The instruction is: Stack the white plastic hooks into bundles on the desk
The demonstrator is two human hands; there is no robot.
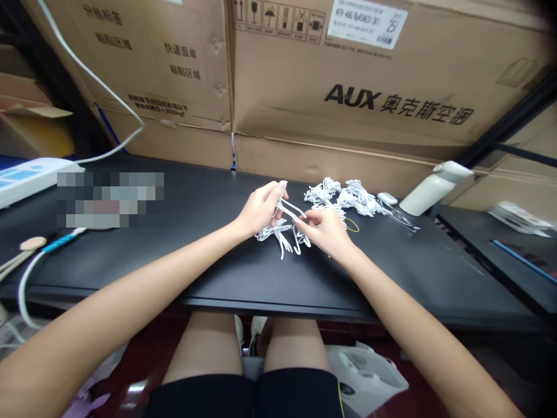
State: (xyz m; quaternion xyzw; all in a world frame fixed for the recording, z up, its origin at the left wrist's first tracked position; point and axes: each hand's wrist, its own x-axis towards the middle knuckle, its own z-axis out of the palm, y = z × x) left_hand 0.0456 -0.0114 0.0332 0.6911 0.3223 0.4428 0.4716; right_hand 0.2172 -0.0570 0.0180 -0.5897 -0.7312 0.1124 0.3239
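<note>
Several thin white cords (290,210), some with bent, hook-like ends, stretch between my two hands above the black table. My left hand (264,206) pinches one end of them, fingers closed and thumb on top. At the other end, my right hand (324,229) has thumb and fingertips closed on the strands. Under and between the hands lies a loose heap of the same white cords (276,232). Bundled white cords (354,197) are piled just beyond my right hand, and a yellow rubber band (353,225) lies beside it.
Cardboard cartons (296,116) stand along the table's back edge. At right are a white bottle (429,191), a small white case (387,198) and a thin-framed object like glasses (402,220). A white power strip (39,177) with its cable lies at left, near a blurred-out patch.
</note>
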